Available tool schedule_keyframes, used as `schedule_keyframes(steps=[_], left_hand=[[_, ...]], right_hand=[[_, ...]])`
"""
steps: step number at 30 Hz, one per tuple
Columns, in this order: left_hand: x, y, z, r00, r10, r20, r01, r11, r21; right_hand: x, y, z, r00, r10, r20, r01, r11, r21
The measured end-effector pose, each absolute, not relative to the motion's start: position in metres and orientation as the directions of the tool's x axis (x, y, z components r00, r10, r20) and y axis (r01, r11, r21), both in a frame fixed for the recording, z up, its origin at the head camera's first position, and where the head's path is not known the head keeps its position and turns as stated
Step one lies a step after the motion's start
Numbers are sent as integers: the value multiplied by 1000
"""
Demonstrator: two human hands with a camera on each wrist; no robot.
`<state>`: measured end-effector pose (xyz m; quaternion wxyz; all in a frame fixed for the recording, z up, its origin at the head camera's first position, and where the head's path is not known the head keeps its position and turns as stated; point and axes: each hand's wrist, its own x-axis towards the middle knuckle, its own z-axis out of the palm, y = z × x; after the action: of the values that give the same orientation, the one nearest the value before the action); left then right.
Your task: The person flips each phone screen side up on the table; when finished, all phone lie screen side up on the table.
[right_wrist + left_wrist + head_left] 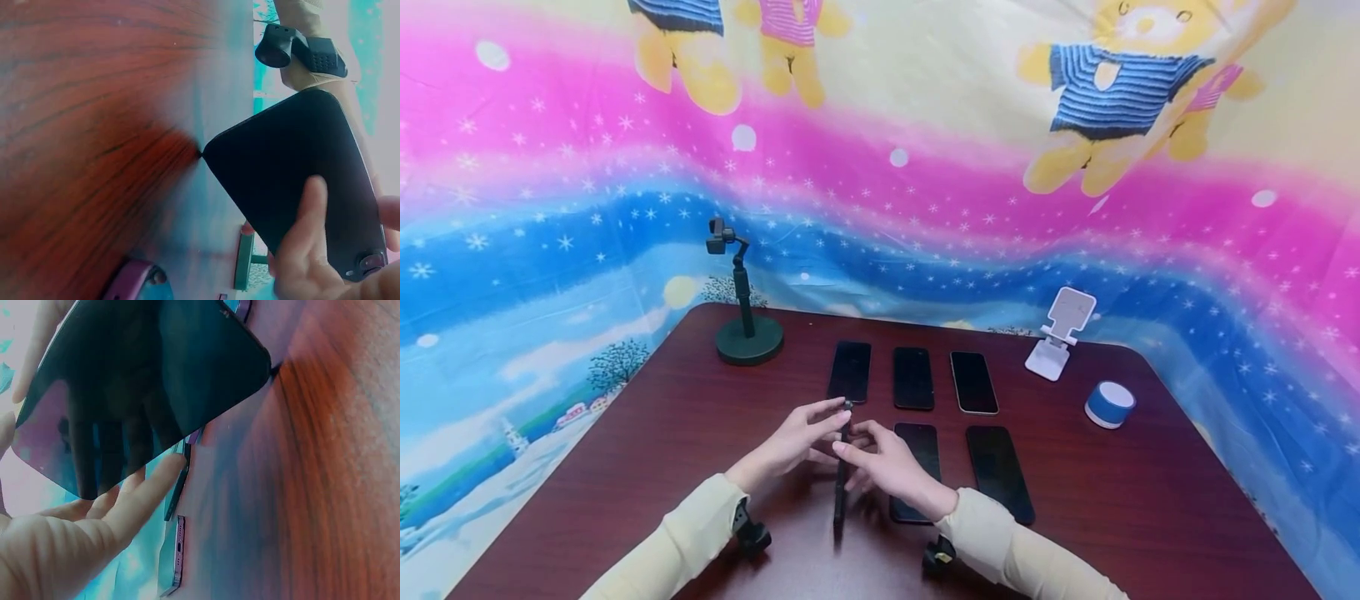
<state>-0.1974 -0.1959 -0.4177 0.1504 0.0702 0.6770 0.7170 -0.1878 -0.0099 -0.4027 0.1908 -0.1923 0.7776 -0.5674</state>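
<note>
Between both hands a black smartphone [840,500] stands on edge, tilted, its lowest corner right at the tabletop. My left hand [797,437] is on the screen side and pinches the upper end; its fingers are mirrored in the dark screen [156,369] in the left wrist view. From the other side my right hand [891,471] holds the phone, the thumb at its near edge and a finger across the plain black back [281,162]. A camera module [370,262] shows at the back's upper corner. Partly behind my right hand lies another dark phone [917,442].
Several more phones lie flat, including a back-row phone [850,371] and a front-right phone [1000,475]. A dark green phone stand [749,340] is at the back left. At the right are a white folding stand [1060,337] and a blue-and-white round object [1109,406].
</note>
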Motion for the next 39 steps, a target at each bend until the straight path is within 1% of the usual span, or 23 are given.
schedule_keyframes(steps=[3, 6, 10, 12, 13, 16, 21, 24, 30, 33, 36, 39], left_hand=[[-198, -199, -420, -947, 304, -104, -129, -64, 990], [-199, -204, -423, -952, 293, -91, -119, -79, 990], [-199, -208, -428, -960, 270, -68, -86, -54, 995], [-198, -210, -430, -966, 246, -73, -85, -35, 996], [-198, -210, -432, -969, 234, -81, -90, -27, 996], [-197, -210, -434, -975, 198, -103, -108, -18, 994], [-198, -214, -436, -977, 187, -105, -107, 3, 994], [-199, -218, -436, -978, 181, -99, -92, 43, 995], [-200, -223, -427, -987, 112, -114, -109, 49, 993], [-200, -224, -423, -989, 84, -121, -119, 26, 993], [-200, -226, -423, -989, 70, -127, -127, 9, 992], [-199, -225, -425, -989, 67, -132, -132, 5, 991]], right_hand=[[-189, -7, -403, -843, -536, -42, -111, 249, -962], [-191, -3, -403, -840, -542, 7, -173, 256, -951], [-194, 1, -405, -849, -520, 89, -308, 352, -884], [-195, 2, -407, -854, -510, 104, -329, 373, -868], [-196, 2, -408, -859, -502, 105, -330, 384, -863], [-196, 2, -409, -861, -503, 82, -290, 352, -890], [-195, 2, -408, -854, -518, 44, -226, 294, -929], [-197, 2, -410, -850, -526, 30, -210, 287, -935], [-200, -1, -411, -853, -521, 30, -202, 276, -940], [-206, -3, -418, -870, -491, 42, -218, 307, -927], [-209, -5, -422, -885, -465, 28, -224, 371, -901], [-209, -7, -424, -886, -464, 0, -220, 419, -881]])
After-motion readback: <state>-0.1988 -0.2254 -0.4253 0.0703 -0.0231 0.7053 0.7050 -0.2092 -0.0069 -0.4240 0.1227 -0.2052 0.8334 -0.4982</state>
